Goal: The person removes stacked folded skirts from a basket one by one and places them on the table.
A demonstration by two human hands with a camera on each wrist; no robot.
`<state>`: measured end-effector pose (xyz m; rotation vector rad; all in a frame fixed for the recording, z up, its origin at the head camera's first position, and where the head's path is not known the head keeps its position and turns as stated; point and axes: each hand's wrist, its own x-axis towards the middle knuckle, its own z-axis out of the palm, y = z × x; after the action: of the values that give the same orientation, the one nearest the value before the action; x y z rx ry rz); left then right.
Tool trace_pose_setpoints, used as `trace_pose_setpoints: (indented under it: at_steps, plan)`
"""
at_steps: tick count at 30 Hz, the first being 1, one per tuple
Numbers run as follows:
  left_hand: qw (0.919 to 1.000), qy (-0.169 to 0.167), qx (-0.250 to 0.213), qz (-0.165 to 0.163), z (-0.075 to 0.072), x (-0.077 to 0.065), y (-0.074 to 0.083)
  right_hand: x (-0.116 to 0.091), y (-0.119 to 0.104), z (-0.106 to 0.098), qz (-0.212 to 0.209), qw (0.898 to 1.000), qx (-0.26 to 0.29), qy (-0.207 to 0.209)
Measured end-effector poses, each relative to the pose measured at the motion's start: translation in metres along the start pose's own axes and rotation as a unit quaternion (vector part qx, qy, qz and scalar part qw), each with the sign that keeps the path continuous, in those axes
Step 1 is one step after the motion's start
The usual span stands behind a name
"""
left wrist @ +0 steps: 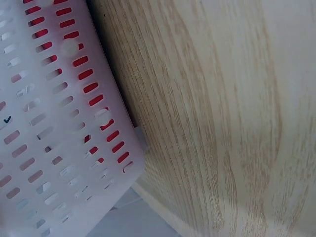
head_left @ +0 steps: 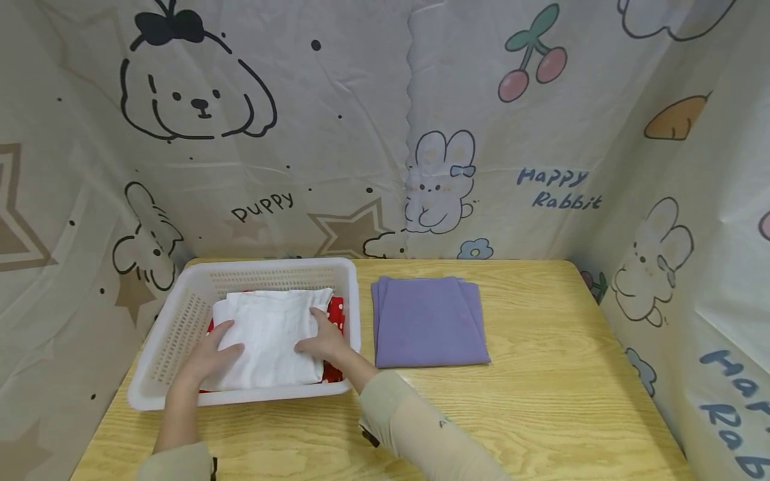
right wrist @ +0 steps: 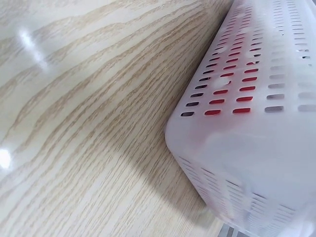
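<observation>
Your left hand [head_left: 210, 355] and right hand [head_left: 329, 339], fingers loosely spread, rested on opposite sides of the folded white cloth [head_left: 271, 341], which lay in the basket [head_left: 271, 395] atop red dotted fabric [head_left: 337, 310].

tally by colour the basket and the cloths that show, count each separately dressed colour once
White: 2 (basket, white cloth)
Red with white dots: 1 (red dotted cloth)
Purple: 1 (purple cloth)
Total: 4 showing; hidden layers can't be counted
</observation>
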<state>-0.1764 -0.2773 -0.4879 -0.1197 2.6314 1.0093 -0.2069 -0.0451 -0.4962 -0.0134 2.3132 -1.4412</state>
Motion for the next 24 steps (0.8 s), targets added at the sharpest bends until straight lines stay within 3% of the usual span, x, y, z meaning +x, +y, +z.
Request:
trace_pose_setpoints:
  at_steps: [6, 11, 19, 24]
  plan:
    - [0.9995, 0.005, -0.030, 0.011, 0.0002, -0.0012, -0.0018, 0.0003, 0.0022, -0.0006, 0.007, 1.000, 0.001, 0.002]
    - [0.9963, 0.018, -0.084, 0.008, -0.0011, -0.0026, -0.0024, 0.0015, 0.0034, -0.0007, -0.019, 0.999, 0.032, -0.003]
    - [0.9849, 0.035, -0.163, 0.048, -0.0026, -0.0061, -0.0022, 0.0005, 0.0013, -0.0026, -0.062, 0.998, 0.029, -0.009]
    - [0.9813, 0.059, -0.166, 0.077, -0.0048, -0.0076, -0.0014, -0.0028, -0.0005, -0.0068, -0.104, 0.995, 0.003, 0.008]
